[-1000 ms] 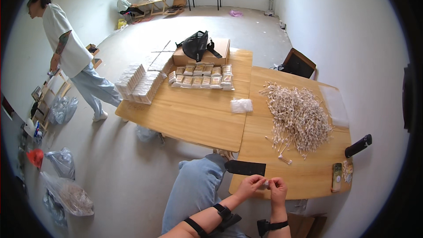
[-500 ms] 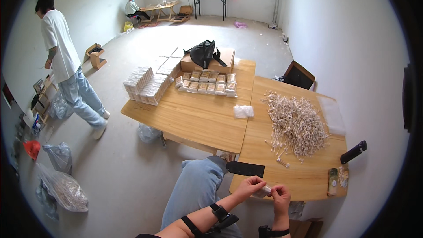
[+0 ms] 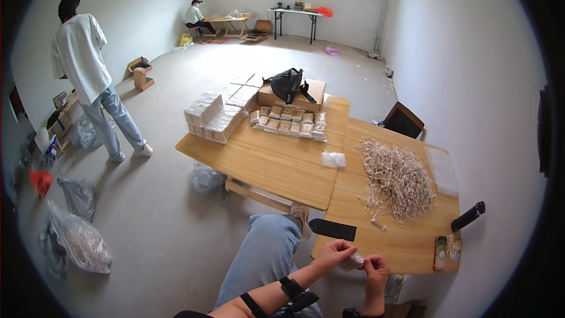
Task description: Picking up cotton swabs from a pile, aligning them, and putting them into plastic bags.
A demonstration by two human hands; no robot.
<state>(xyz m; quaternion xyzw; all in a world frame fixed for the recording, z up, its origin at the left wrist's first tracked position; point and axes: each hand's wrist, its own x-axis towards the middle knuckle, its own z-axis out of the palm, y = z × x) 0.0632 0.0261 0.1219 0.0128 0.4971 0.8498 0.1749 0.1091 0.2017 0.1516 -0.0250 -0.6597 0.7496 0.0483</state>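
My left hand (image 3: pixel 333 256) and my right hand (image 3: pixel 376 272) are close together over the near edge of the wooden table (image 3: pixel 276 168). Between them they pinch a small clear plastic bag (image 3: pixel 354 261) by its two ends. Whitish contents show through it, but they are too small to make out. Just beyond my left hand lies a flat black strip (image 3: pixel 332 229). Farther off on the right spreads a large pile of cotton swabs (image 3: pixel 397 179), with a few loose ones at its near edge.
Stacked white packs (image 3: pixel 215 118) and rows of filled packets (image 3: pixel 288 122) stand farther back, near a cardboard box (image 3: pixel 318 95) under a black bag (image 3: pixel 288 85). A black cylinder (image 3: pixel 469 217) and a phone (image 3: pixel 440 253) are on the right. A person (image 3: pixel 88 70) stands at left; filled plastic bags (image 3: pixel 79 241) lie on the floor.
The view has tilted up, so the scene sits lower and a window shows. The person at left has turned more away from me. Both hands still hold the plastic bag.
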